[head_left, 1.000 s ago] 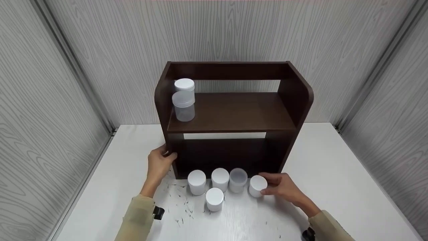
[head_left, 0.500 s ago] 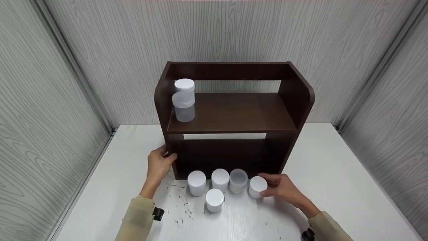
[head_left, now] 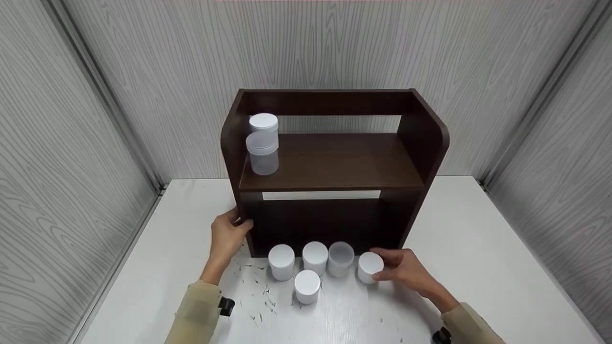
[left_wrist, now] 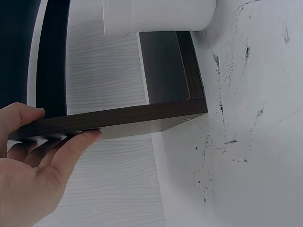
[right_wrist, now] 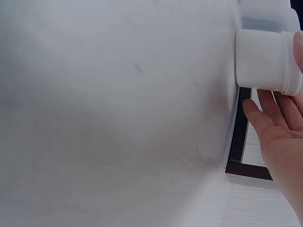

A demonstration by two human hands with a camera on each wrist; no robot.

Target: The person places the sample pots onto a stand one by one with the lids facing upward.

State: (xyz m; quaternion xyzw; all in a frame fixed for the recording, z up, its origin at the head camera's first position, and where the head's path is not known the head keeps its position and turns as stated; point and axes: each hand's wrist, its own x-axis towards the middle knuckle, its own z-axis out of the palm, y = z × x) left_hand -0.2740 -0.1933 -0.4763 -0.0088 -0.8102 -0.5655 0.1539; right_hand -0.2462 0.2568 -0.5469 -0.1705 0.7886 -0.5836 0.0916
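While the left hand (head_left: 228,237) is clamped on the front edge of the shelf (head_left: 330,162), thumb on one face of its left side panel and fingers curled behind it, the right hand (head_left: 404,270) is curled round a white jar (head_left: 369,267), thumb and fingers on its sides. That jar is stood on the table (head_left: 478,267) at the right end of a group near the front edge, just before the shelf's open lower bay.

To its left a clear-lidded jar (head_left: 340,258) is set just beside it, then two white jars (head_left: 315,257) (head_left: 281,261) in the same row, apart from each other. A fifth jar (head_left: 307,286) is placed in front of the row, nearer the front edge. Nothing is seen between the gripped jar and the lower bay. On the upper board, at its left end against the side panel, a clear jar (head_left: 262,153) is stood with a white-lidded jar (head_left: 263,123) behind it.

Against the earlier frames, little is changed: both hands are kept in place, and the gripped jar is seen a touch lower and to the right.

The table is white, and dark scuffs (head_left: 260,286) are scattered across it before the shelf's left foot. Pale wood-grain walls (head_left: 95,95) are closed round three sides.
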